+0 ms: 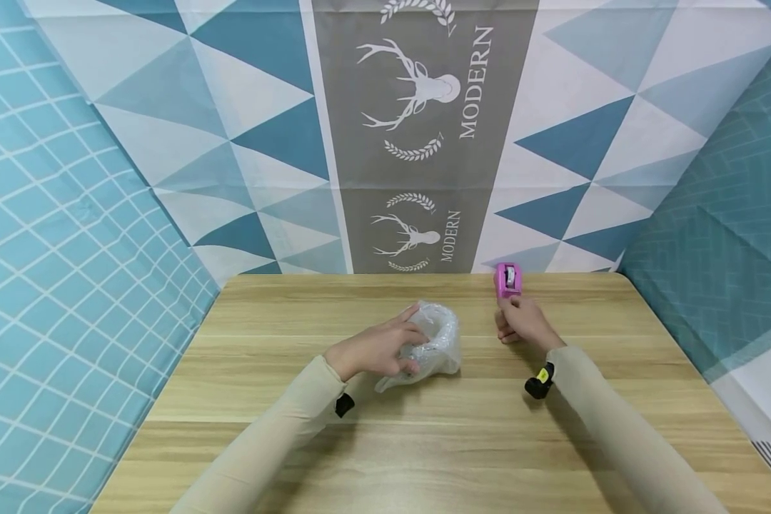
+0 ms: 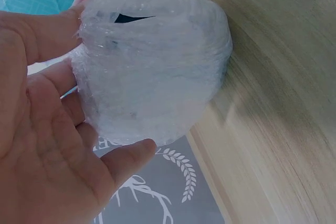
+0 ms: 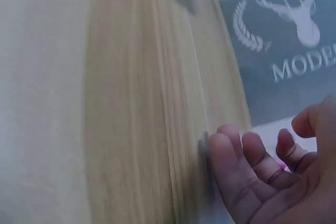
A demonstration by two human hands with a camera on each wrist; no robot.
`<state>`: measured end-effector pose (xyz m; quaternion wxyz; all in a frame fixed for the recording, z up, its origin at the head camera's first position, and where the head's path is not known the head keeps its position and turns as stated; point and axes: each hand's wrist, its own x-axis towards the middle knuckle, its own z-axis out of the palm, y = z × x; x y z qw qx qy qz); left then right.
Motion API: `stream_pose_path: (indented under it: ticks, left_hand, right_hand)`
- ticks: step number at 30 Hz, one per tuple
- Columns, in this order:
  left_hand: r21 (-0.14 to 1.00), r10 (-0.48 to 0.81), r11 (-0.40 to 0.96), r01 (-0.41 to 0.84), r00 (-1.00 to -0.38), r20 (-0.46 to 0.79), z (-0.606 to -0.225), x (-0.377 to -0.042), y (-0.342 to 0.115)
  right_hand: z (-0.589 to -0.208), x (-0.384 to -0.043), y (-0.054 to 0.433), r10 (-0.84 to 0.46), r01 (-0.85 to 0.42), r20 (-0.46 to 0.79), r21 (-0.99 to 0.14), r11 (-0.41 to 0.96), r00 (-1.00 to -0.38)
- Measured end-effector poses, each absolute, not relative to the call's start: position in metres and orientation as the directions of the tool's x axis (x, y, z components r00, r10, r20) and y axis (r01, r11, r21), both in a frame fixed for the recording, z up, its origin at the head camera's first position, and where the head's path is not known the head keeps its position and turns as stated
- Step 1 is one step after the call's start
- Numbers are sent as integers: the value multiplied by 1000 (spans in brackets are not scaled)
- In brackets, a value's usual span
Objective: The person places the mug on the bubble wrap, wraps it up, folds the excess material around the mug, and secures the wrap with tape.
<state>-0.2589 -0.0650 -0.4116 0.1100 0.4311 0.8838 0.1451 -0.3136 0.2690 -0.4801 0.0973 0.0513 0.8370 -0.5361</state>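
A rounded bundle of clear bubble wrap (image 1: 446, 343) sits on the wooden table, with a hollow at its top and a loose flap toward the near side. My left hand (image 1: 382, 346) holds its left side, fingers and thumb spread around it. In the left wrist view, the wrapped bundle (image 2: 152, 72) shows a dark slit; what lies inside is hidden. Near the far edge stands a pink tape dispenser (image 1: 508, 278). My right hand (image 1: 523, 321) is just in front of it, fingers loosely bent. The right wrist view shows nothing between those fingers (image 3: 223, 153), with a pink sliver behind.
The wooden table (image 1: 424, 442) ends at a patterned backdrop (image 1: 417, 143) with deer prints. A blue gridded cloth (image 1: 71, 250) hangs at the left and a teal one (image 1: 732, 235) at the right. Black wrist cameras (image 1: 538, 385) sit under the sleeves.
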Motion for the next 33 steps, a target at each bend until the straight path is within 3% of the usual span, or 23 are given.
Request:
stream_pose_path:
  ticks: [5,9,17,25,33]
  left_hand:
    - [353,803,574,739,-592,-66,-413,-260,-65]
    - [360,800,576,734,-596,-65,-413,-261,-65]
    - [370,805,567,736,-591,-56,-413,-261,-65]
    - [380,796,578,723,-602,-66,-414,-262,-65]
    - [390,796,576,718,-601,-70,-416,-263,-65]
  right_hand:
    - [-472,-303,255,-131,3,-83,-855,519,-988]
    - [-455,-293,239,-251,-110,-20,-864,491,-968]
    - [-424,-265,209,-547,-291,72,-900,324,-834]
    - [-411,-250,184,-729,-341,41,-901,268,-684]
    - [-408,-245,170,-781,-335,-31,-892,304,-624]
